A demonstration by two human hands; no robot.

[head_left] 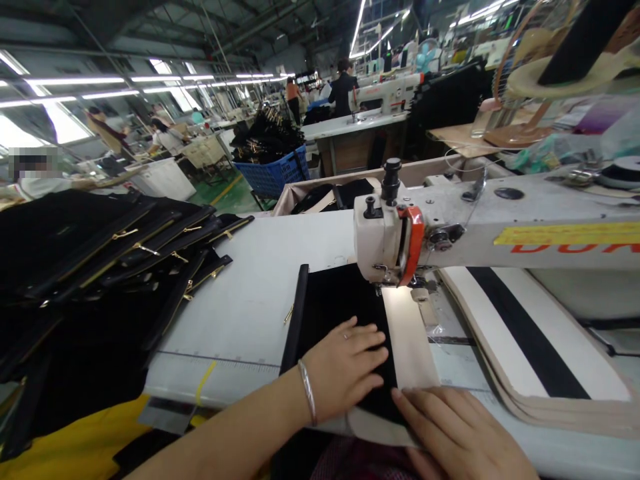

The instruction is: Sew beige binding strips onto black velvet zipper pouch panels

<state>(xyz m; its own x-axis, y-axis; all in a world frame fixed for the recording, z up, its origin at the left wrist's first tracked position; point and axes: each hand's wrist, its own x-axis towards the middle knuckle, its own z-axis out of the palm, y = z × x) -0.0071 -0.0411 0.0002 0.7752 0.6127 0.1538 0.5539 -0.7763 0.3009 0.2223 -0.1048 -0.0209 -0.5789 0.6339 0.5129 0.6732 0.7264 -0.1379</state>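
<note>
A black fabric piece (335, 293) with a zipper along its left edge lies beside a cream panel (413, 340) on the sewing table (240, 287). My left hand (350, 367), with a ring and a silver bracelet, rests flat on the black fabric, fingers spread. The near edge of the cream panel is between the fingers of my right hand (450, 427) and its partly hidden thumb. Those fingertips touch the seam between black and cream. The sewing machine head (383, 233) stands over the far end of the seam; its needle is hard to make out.
Black zippered pieces (100, 267) are heaped at the left. Cream panels with a black stripe (540, 333) are stacked right, under the machine arm (500, 213). Beyond the table are a blue crate (273, 175) of black pieces and a thread cone (585, 43). Several people work farther off.
</note>
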